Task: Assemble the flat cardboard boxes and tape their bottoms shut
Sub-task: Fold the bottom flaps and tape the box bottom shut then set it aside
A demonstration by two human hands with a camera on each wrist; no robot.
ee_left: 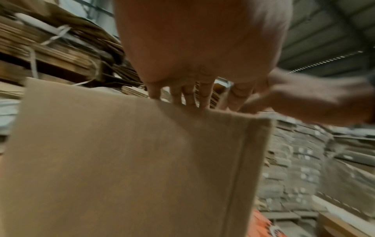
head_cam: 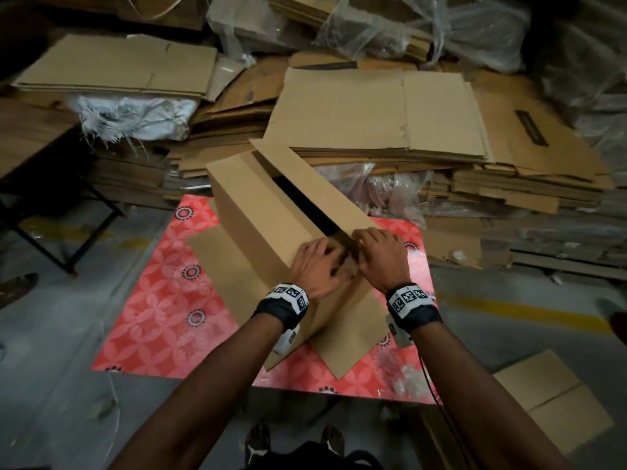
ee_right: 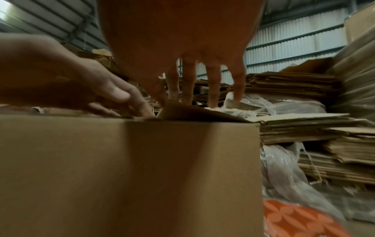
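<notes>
A brown cardboard box point(head_cam: 258, 212) stands on a red flowered mat point(head_cam: 163, 300), its upper flaps folded inward. A dark gap runs between the two long flaps and narrows toward me. At the near end my left hand point(head_cam: 315, 262) lies flat on the left flap and my right hand point(head_cam: 380, 252) presses the right flap, fingers straight. In the left wrist view my left hand's fingers point(ee_left: 188, 96) reach the box point(ee_left: 121, 160) at its top edge, the right hand point(ee_left: 314, 99) beside them. The right wrist view shows my right fingers point(ee_right: 213, 86) on a slightly raised flap point(ee_right: 194, 112). No tape is in view.
Stacks of flat cardboard point(head_cam: 390, 113) fill the space behind the box, some in clear plastic wrap point(head_cam: 373, 25). A dark-framed table point(head_cam: 34, 137) stands at the left. Another box point(head_cam: 556, 401) sits at the lower right, and my feet point(head_cam: 258, 439) are just behind the mat.
</notes>
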